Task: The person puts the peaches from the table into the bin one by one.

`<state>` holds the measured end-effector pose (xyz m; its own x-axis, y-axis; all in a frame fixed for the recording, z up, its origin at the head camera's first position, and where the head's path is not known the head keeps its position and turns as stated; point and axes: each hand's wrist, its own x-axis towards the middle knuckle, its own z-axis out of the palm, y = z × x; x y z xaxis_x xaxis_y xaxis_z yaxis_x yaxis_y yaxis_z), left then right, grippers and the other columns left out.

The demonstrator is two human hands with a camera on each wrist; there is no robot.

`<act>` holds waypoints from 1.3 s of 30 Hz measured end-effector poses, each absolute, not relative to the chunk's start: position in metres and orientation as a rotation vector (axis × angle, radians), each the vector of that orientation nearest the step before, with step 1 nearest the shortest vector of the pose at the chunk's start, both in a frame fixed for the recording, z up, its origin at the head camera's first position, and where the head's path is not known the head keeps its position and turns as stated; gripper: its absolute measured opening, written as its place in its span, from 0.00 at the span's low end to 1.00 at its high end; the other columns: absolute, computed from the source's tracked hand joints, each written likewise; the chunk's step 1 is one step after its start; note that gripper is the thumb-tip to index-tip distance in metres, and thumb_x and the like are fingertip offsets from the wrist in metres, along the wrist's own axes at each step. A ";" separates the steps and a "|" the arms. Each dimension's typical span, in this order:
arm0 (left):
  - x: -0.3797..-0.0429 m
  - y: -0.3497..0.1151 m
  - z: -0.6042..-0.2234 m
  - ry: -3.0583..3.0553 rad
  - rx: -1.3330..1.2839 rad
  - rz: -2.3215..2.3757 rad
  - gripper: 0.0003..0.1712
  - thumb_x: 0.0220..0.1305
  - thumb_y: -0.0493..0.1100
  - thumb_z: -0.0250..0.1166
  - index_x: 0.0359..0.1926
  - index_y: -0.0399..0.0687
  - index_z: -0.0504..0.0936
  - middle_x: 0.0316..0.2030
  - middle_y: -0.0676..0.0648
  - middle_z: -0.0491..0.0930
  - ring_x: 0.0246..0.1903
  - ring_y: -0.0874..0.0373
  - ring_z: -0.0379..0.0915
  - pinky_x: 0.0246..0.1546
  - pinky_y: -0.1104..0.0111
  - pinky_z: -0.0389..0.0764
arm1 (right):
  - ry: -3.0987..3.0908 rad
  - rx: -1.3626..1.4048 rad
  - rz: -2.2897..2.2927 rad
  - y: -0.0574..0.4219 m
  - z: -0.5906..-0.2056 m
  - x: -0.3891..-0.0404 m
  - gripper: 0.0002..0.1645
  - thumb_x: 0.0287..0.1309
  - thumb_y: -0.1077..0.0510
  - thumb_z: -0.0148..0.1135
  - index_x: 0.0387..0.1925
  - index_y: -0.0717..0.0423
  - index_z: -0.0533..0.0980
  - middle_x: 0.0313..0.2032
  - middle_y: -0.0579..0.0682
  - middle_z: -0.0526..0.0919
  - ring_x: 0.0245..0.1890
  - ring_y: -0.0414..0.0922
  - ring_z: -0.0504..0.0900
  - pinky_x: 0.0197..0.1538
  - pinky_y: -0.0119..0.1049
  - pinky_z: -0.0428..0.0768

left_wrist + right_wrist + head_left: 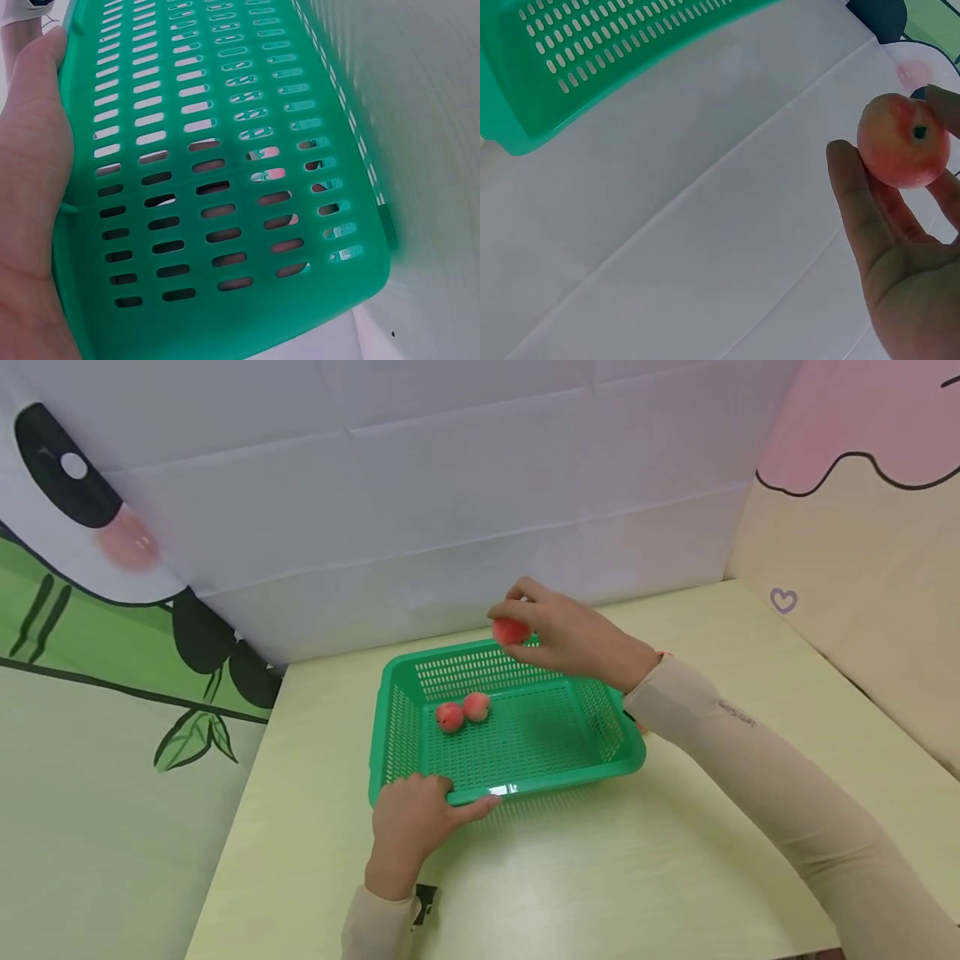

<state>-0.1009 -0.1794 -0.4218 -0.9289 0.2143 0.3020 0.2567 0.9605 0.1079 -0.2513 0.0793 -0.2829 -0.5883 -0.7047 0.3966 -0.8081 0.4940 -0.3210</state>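
A green plastic basket [450,653] with slotted walls stands on the table. Two pinkish-red peaches [450,717] lie touching each other on its floor, toward the left. My left hand [415,821] grips the basket's near rim at the left corner, thumb outside; in the left wrist view its fingers show through the slots behind the wall [202,330]. Above the far rim, my right hand [566,635] holds another peach [901,142] between thumb and fingertips. The right wrist view shows a small dark spot on that peach.
Beyond the basket's right end, a reddish thing [641,727] is mostly hidden by the right forearm. The pale wooden table [300,860] extends around the basket. A white wall sheet [480,527] rises close behind it, with a cream-and-pink one [862,568] at the right.
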 end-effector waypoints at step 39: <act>-0.100 -0.181 -0.419 -2.826 -0.343 -0.227 0.46 0.53 0.81 0.70 0.12 0.58 0.53 0.14 0.60 0.43 0.14 0.65 0.39 0.16 0.70 0.43 | -3.197 1.352 0.460 0.033 -0.349 -0.303 0.15 0.62 0.71 0.60 0.47 0.57 0.83 0.50 0.56 0.76 0.48 0.49 0.71 0.41 0.38 0.73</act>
<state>-0.0997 -0.1810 -0.4195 -0.9312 0.2108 0.2973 0.2556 0.9593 0.1205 -0.3026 0.0331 -0.3488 -0.6474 -0.7287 -0.2234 -0.6363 0.6781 -0.3680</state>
